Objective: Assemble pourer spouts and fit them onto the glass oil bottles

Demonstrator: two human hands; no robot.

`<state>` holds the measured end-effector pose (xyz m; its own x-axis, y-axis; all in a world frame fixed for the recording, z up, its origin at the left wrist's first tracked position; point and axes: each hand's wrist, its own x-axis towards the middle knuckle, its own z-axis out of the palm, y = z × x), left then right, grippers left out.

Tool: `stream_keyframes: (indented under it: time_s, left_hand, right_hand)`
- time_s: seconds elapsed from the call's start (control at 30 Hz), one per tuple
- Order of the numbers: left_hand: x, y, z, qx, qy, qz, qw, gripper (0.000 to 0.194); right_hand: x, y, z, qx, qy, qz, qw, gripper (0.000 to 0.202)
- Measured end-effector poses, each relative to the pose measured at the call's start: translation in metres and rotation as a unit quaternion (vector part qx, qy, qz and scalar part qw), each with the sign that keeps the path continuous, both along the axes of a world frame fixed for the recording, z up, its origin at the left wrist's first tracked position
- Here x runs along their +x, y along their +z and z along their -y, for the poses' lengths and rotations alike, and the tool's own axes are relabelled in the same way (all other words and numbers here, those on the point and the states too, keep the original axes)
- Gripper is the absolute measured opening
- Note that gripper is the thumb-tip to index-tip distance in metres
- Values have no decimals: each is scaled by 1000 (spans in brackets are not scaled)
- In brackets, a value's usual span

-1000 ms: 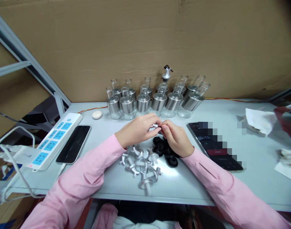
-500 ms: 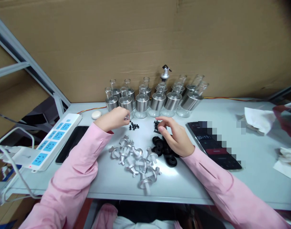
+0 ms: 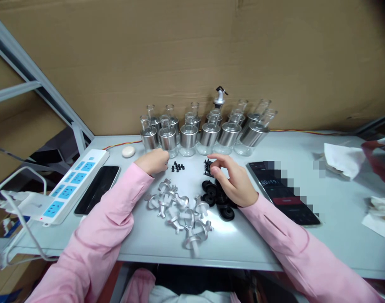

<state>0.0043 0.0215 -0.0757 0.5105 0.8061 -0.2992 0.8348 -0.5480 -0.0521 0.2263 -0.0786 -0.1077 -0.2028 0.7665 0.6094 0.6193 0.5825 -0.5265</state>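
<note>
My left hand (image 3: 154, 161) is closed with its fingertips turned down and mostly hidden, just left of several tiny black plugs (image 3: 178, 167). A small greyish bit shows at its fingers, too little to name. My right hand (image 3: 233, 179) hovers over the black parts, thumb and index finger apart in a curve. Near its fingertips lie small black levers (image 3: 207, 167). Under and beside that hand are black rubber rings (image 3: 209, 192), partly covered. Silver pourer spouts with round discs (image 3: 180, 202) lie in a loose pile between my forearms.
Rows of glass bottles with steel sleeves (image 3: 189, 135) stand behind; a silver-and-black pourer (image 3: 219, 97) tops one. A phone (image 3: 285, 195) lies right, another phone (image 3: 98, 189) left beside a white power strip (image 3: 74, 181). A round white object (image 3: 128, 152) and crumpled paper (image 3: 342, 160) rest on the table.
My left hand has moved down and slightly left, towards the table. A silvery bit seen at its fingers before is now mostly hidden. My right hand has hardly moved.
</note>
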Motion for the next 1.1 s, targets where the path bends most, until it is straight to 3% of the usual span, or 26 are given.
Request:
stream_keyframes:
  time_s: [0.2, 0.5, 0.73, 0.9, 1.1]
  left_hand:
    - [-3, -2, -4, 16, 5, 21, 1000, 19]
    - [5, -14, -7, -9, -37, 114, 993, 21]
    - [2, -8, -3, -50, -33, 125, 990, 45]
    - [12, -11, 1, -74, -51, 126, 988, 27]
    - [15, -15, -1, -76, -63, 151, 984, 29]
  right_hand:
    - [0, 1, 0, -5, -2, 9, 1000, 21]
    - [0, 0, 0, -2, -1, 8, 1000, 21]
    - [-1, 1, 0, 0, -5, 17, 1000, 21]
    - [0, 1, 0, 5, -6, 29, 1000, 19]
    - [0, -1, -1, 17, -7, 40, 999, 19]
